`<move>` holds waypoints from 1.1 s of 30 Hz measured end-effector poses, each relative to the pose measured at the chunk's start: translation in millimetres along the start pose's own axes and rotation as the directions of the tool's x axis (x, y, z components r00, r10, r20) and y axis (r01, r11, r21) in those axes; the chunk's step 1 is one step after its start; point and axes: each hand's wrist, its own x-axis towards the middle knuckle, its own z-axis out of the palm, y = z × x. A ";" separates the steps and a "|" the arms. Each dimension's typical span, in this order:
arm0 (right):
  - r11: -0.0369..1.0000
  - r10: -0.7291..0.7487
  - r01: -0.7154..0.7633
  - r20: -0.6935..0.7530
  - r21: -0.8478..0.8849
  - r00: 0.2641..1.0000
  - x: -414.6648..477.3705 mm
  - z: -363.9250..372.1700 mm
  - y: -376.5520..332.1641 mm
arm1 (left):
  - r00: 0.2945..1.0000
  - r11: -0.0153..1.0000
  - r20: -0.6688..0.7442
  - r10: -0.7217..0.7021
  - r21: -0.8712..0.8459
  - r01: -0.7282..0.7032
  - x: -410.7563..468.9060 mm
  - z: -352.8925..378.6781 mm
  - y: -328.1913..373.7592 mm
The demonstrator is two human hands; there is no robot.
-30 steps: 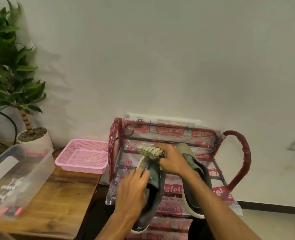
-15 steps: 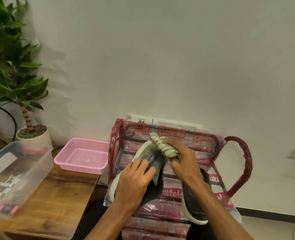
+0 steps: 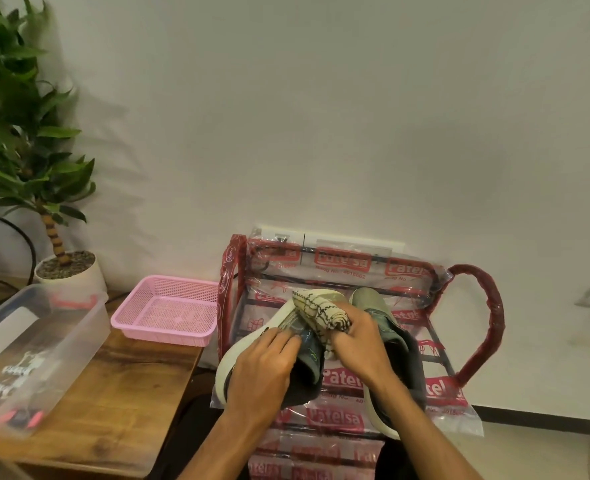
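from my seat i see the right hand (image 3: 359, 344) curled tight round a rolled cloth (image 3: 321, 311), a soft cream weave crossed with thin dark lines, bunched into a fat cylinder. its free end juts up and away from the knuckles and lies over the toe end of the shoe (image 3: 243, 348). the shoe sits just under and left of that grip, tipped on its side: thick, smooth off-white rubber sole, dark grey-green fabric upper. the left hand (image 3: 265, 368) holds it from above, palm down, fingers wrapped over the upper, close beside the right hand. just right of the cloth grip a second shoe (image 3: 373, 303) of the same make lies on the rack (image 3: 494, 323), a wire frame under crinkly clear plastic with red print, its side loops wrapped in red. well left of both hands, a pink mesh basket (image 3: 169, 310) sits on a wooden table (image 3: 120, 393).
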 end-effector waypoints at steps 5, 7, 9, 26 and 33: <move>0.996 -0.087 0.089 0.094 -0.013 0.992 -14.5 5.3 -7.8 | 0.999 0.999 -0.025 0.020 -0.047 -0.021 -0.2 -0.3 -1.6; 0.989 -0.042 0.051 0.070 -0.139 0.997 -7.5 3.4 5.2 | 0.999 0.998 -0.031 0.013 -0.056 -0.014 -0.7 -0.6 -0.2; 0.984 0.021 -0.017 0.016 -0.176 1.000 -1.6 1.1 10.9 | 0.999 0.998 -0.035 0.003 -0.068 -0.005 -0.6 -1.5 1.1; 0.988 0.043 -0.056 0.092 0.142 0.995 5.5 -0.6 -13.6 | 0.995 0.997 -0.096 -0.036 -0.065 0.030 6.1 -7.2 -1.5; 0.980 0.048 -0.046 0.007 -0.196 0.999 15.2 16.4 -3.2 | 0.997 0.996 -0.070 -0.033 -0.080 0.027 0.7 -0.9 2.4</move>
